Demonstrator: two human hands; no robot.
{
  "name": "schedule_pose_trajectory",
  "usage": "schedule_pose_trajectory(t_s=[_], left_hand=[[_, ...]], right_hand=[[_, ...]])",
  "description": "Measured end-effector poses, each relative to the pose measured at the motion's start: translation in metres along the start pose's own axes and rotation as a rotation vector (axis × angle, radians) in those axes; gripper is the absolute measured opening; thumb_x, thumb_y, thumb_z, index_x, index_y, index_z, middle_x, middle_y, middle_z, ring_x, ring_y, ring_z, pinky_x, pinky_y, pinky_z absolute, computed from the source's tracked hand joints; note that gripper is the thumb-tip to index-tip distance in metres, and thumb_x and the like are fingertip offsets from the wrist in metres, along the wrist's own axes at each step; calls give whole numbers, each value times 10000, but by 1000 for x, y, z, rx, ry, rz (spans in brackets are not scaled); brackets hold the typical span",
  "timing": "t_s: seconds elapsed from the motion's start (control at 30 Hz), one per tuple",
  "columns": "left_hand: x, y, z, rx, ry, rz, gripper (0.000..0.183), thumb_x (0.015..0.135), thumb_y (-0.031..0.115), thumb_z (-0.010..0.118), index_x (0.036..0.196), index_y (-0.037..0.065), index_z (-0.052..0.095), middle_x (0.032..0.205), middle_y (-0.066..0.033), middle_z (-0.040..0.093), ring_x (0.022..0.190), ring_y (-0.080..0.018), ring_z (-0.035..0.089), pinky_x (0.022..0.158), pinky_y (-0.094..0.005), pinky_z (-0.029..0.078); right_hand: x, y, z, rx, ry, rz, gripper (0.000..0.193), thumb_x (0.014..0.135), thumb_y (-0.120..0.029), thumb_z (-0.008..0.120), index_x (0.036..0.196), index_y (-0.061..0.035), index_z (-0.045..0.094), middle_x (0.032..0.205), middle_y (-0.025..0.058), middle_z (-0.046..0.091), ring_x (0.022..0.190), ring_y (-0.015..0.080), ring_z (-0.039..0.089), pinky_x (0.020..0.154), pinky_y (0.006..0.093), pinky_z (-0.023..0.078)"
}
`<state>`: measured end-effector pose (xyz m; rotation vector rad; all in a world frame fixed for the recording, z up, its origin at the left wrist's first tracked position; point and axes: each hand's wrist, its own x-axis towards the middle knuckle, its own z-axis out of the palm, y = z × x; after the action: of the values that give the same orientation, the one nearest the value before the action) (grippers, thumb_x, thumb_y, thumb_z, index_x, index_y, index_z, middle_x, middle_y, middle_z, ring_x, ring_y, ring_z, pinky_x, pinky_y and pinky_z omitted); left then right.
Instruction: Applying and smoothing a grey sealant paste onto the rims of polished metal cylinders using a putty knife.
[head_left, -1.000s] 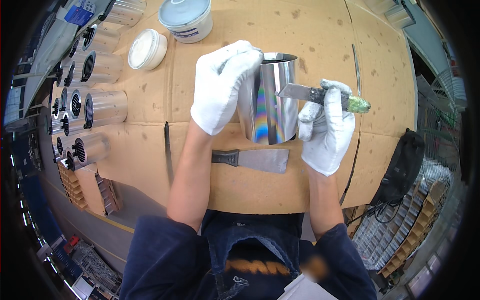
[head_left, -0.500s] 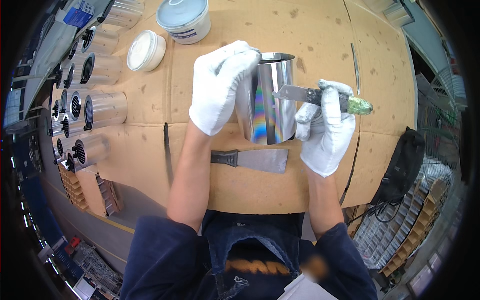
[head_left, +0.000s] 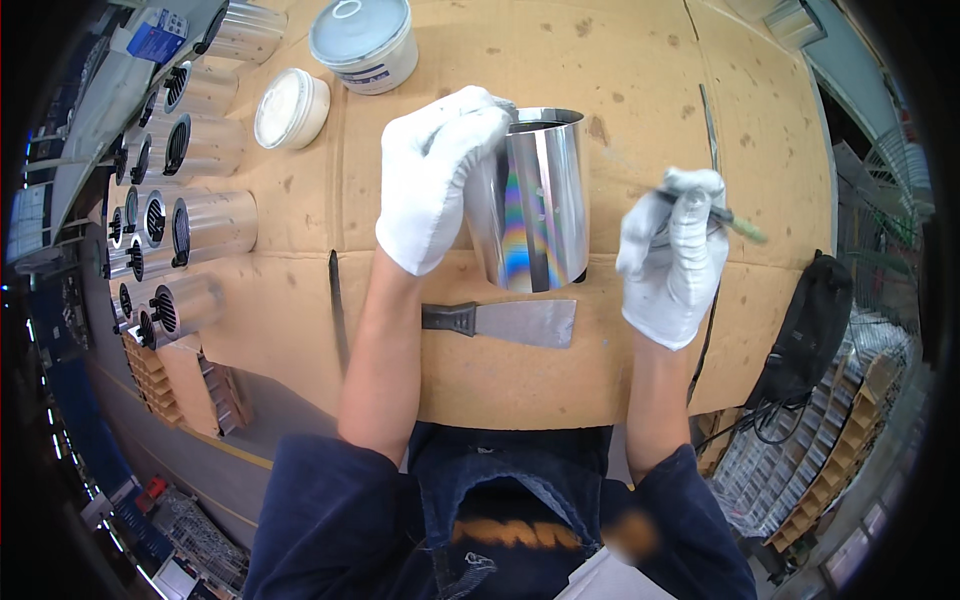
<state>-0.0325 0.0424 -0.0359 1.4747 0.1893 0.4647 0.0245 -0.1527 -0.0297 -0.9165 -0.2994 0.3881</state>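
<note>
A shiny metal cylinder (head_left: pixel 540 205), open at the top, is held tilted over the cardboard-covered table. My left hand (head_left: pixel 435 175), in a white glove, grips its upper left rim, the fingers closed there. To the right of the cylinder and apart from it, my gloved right hand (head_left: pixel 680 255) is closed round a small knife (head_left: pixel 735 222) with a green-wrapped handle end. The knife is smeared by motion and its blade is hard to make out. Small pale marks show on the cylinder's front. A wide scraper (head_left: pixel 525 323) with a black handle lies on the cardboard below the cylinder.
Several metal cylinders with black grilles (head_left: pixel 210 225) lie along the table's left side. A lidded white tub (head_left: pixel 365 45) and a smaller white tub (head_left: pixel 292 108) stand at the back left. A black bag-like thing with cables (head_left: pixel 805 330) hangs at the right edge.
My right hand has moved to the right, drawing the knife off the cylinder's surface and turning it. My left hand still holds the cylinder in nearly the same place.
</note>
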Motion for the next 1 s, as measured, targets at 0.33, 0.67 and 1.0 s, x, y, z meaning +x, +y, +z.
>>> schedule_pose_trajectory(t_s=[0.33, 0.67, 1.0], left_hand=[[1, -2, 1, -59, 9, 2, 156, 880, 91, 574, 855, -48, 640, 811, -3, 593, 763, -77, 481, 709, -224, 404], [0, -3, -1, -69, -9, -3, 150, 882, 89, 568, 838, -40, 632, 789, 8, 571, 746, -68, 465, 690, -216, 394], [0, -2, 1, -68, 11, -10, 141, 878, 79, 572, 832, -41, 629, 787, 11, 573, 746, -69, 466, 689, -218, 395]], right_hand=[[0, 8, 24, -244, 286, 140, 205, 941, -229, 598, 967, -25, 599, 709, 56, 622, 475, 90, 548, 397, 209, 380], [-3, 5, 24, -171, 292, 141, 158, 921, -130, 615, 976, 18, 609, 860, 75, 664, 605, 95, 603, 544, 233, 468], [-1, 5, 25, -170, 297, 146, 157, 918, -133, 621, 953, 20, 617, 862, 72, 665, 609, 93, 599, 531, 235, 461]])
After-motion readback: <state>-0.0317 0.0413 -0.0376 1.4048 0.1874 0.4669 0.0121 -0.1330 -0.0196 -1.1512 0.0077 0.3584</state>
